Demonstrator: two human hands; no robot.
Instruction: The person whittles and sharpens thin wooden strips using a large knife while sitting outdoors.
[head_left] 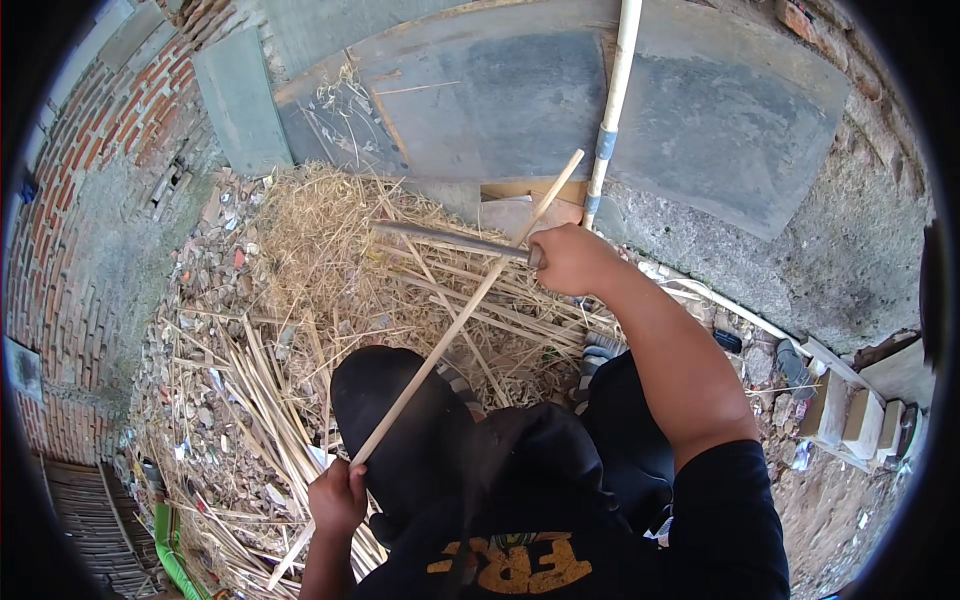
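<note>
My left hand is closed around the lower part of a long, pale bamboo strip, which slants up and away to the right across my knee. My right hand grips the handle of a machete. Its dark blade points left and lies across the strip's upper part, close to my fist. Whether the edge bites into the strip, I cannot tell. Below the blade, a heap of thin shavings covers the ground ahead of my knees.
Split bamboo strips lie in a bundle at the left, and more strips rest ahead. A white pipe stands before grey panels. Brick wall rises at the left; wooden blocks sit at the right.
</note>
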